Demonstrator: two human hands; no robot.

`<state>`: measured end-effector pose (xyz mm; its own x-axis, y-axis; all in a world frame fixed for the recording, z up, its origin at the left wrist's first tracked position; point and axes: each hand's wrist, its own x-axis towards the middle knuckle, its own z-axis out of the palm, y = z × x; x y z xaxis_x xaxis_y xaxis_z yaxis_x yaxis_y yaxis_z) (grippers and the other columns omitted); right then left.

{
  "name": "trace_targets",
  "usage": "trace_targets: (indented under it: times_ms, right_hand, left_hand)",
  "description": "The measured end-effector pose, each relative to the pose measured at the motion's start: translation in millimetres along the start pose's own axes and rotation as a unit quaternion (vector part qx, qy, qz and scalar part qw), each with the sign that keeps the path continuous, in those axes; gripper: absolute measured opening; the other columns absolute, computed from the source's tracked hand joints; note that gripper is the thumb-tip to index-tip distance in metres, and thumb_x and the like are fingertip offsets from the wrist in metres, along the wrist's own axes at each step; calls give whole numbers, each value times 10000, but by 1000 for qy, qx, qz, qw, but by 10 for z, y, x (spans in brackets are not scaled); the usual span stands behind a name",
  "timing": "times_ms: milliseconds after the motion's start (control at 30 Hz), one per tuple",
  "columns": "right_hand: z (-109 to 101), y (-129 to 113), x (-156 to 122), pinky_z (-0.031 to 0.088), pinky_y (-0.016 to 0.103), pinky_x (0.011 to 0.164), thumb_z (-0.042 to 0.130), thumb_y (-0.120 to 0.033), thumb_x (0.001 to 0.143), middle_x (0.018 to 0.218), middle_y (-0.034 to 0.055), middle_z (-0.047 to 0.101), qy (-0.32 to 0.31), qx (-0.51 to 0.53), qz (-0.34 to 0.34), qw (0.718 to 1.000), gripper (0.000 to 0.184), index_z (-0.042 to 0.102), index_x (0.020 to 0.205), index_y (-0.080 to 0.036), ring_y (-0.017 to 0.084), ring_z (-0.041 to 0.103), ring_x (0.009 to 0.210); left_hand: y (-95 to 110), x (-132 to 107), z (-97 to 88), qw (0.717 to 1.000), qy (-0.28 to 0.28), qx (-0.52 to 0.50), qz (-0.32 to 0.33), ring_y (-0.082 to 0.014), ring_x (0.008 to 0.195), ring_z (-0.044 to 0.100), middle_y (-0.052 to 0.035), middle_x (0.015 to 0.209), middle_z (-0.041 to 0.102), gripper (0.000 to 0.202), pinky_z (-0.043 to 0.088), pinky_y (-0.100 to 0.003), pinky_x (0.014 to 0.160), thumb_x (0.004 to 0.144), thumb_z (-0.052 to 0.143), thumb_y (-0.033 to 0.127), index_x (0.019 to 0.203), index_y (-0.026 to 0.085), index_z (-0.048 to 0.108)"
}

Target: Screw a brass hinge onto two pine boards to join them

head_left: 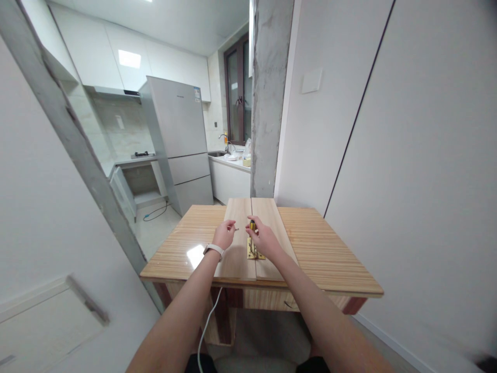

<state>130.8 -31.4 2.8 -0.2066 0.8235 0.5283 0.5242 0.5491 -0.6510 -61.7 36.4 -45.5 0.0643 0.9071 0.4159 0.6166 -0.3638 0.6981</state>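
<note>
Two pale wooden boards (237, 210) lie side by side on the table. Across the seam between them rests a brass-coloured hinge (250, 253), partly covered by my right hand. The fingers of my right hand (265, 239) are closed around a screwdriver (252, 226) with a yellow and black handle, upright above the hinge; its tip is hard to make out. To the left, above the left board, my left hand (224, 234) pinches a tiny metal piece (236, 229) that looks like a screw. A pale watch band circles my left wrist.
The boards lie on a striped wooden table (326, 248) with a drawer in front. A white cable (210, 316) hangs at its near edge. A wall (407, 155) stands close on the right. Beyond the table are a grey fridge (178, 119) and a kitchen counter (233, 178).
</note>
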Motion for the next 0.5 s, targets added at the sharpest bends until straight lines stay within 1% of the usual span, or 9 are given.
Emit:
trace_targets:
  times_ms: [100,167,267,333,500]
  right_hand:
    - [-38,-58,13,521,336,801,535,-296,959,1060,37,730,12,8,-5,1000,415,492,1372,-292,200,683,904]
    - [-84,-106,19,521,335,797,530,-296,962,1066,38,726,22,8,-10,1000,409,494,1369,-289,197,681,898]
    - [-171,-162,21,522,335,793,533,-296,961,1065,36,727,33,7,-9,999,403,497,1363,-291,196,679,895]
    - [-233,-176,18,523,337,792,546,-295,955,1057,35,729,38,7,-2,999,407,501,1359,-295,198,679,894]
    - [-366,-157,1,528,351,787,544,-311,951,1044,43,729,56,9,6,998,402,515,1351,-279,200,677,858]
  left_hand:
    - [-182,-32,58,998,-38,52,4,-251,1062,662,-147,1133,723,284,466,-407,1001,831,638,123,1103,158,715]
    - [-226,-68,76,995,-61,83,10,-267,1129,629,-143,1173,712,308,409,-423,1055,824,616,105,1108,168,715]
    - [-240,-105,79,989,-89,118,16,-278,1147,607,-122,1199,705,329,378,-433,1066,839,583,118,1132,199,708]
    - [-247,-111,74,985,-100,136,22,-275,1150,596,-106,1204,703,347,370,-422,1067,848,573,132,1159,222,699]
    - [-282,-112,71,978,-110,174,38,-268,1151,573,-110,1176,701,352,379,-394,1042,895,508,118,1173,224,697]
